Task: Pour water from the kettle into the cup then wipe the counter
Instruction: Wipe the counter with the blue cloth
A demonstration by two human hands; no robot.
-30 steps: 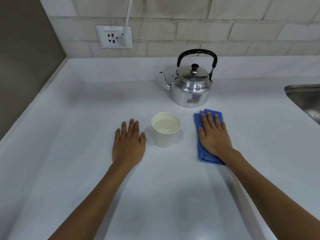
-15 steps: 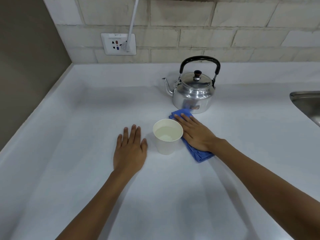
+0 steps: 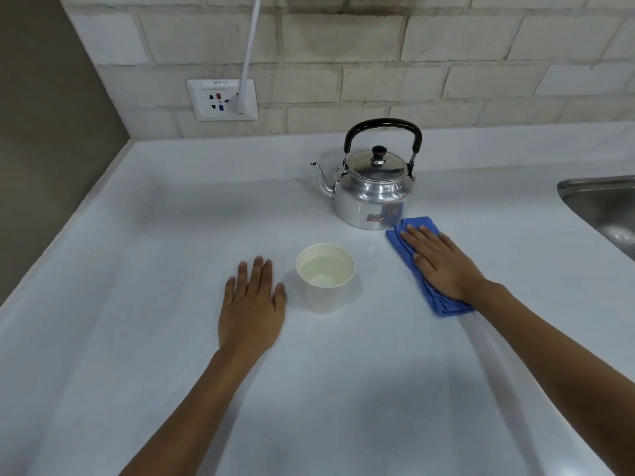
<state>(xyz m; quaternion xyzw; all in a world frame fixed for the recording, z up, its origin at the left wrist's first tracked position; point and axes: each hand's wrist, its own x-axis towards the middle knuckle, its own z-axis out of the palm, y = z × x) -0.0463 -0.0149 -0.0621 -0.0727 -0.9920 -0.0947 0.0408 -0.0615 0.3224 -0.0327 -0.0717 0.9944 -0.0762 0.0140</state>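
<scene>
A shiny metal kettle (image 3: pixel 372 195) with a black handle stands upright at the back of the white counter (image 3: pixel 171 235), spout pointing left. A white paper cup (image 3: pixel 324 278) holding water stands in front of it. My left hand (image 3: pixel 252 305) lies flat on the counter just left of the cup, fingers apart, holding nothing. My right hand (image 3: pixel 439 264) presses flat on a folded blue cloth (image 3: pixel 403 240) that lies on the counter right of the cup, its far end close to the kettle's base.
A steel sink (image 3: pixel 604 204) is set into the counter at the right edge. A wall socket (image 3: pixel 221 99) with a white cable plugged in sits on the brick wall behind. A brown wall borders the counter on the left.
My right hand slid the blue cloth left up against the cup, then back to the right, away from it. My left hand, the cup and the kettle stayed put.
</scene>
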